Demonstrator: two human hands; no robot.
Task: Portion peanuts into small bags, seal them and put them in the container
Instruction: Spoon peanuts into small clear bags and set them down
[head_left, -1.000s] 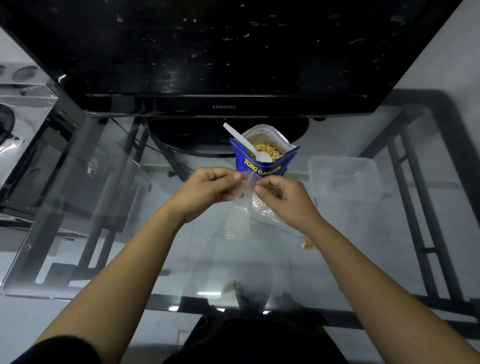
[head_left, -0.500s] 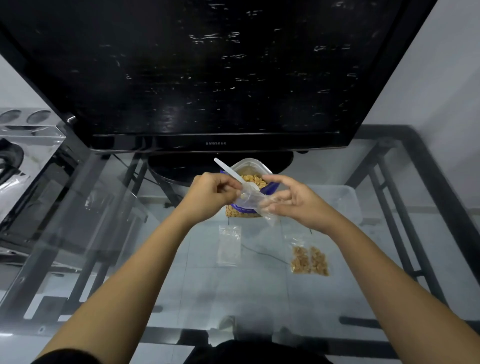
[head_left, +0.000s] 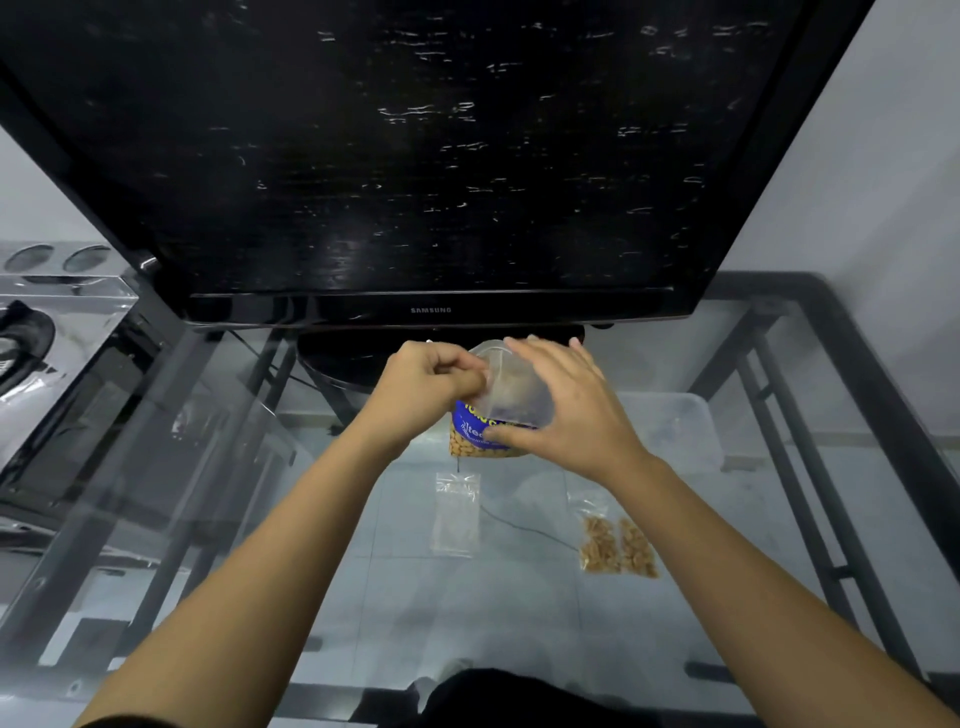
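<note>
A small clear bag (head_left: 514, 387) is held up in front of the blue peanut pouch (head_left: 480, 439) on the glass table. My left hand (head_left: 431, 379) pinches the bag's left top edge. My right hand (head_left: 566, 410) holds its right side, thumb under it and fingers spread along the top. The spoon in the pouch is hidden behind my hands. An empty small bag (head_left: 457, 514) lies flat nearer to me. A small bag filled with peanuts (head_left: 615, 543) lies to its right. The clear plastic container (head_left: 675, 431) stands right of the pouch.
A black Samsung TV (head_left: 431, 156) on its stand rises just behind the pouch. The glass table (head_left: 311, 571) has a black metal frame. A thin black cable (head_left: 524, 527) runs between the two flat bags. A clear box (head_left: 47, 322) sits at far left.
Both hands have carried the small clear bag away from me and up over the pouch mouth. My right hand has opened wider around the bag. The spoon has gone out of sight.
</note>
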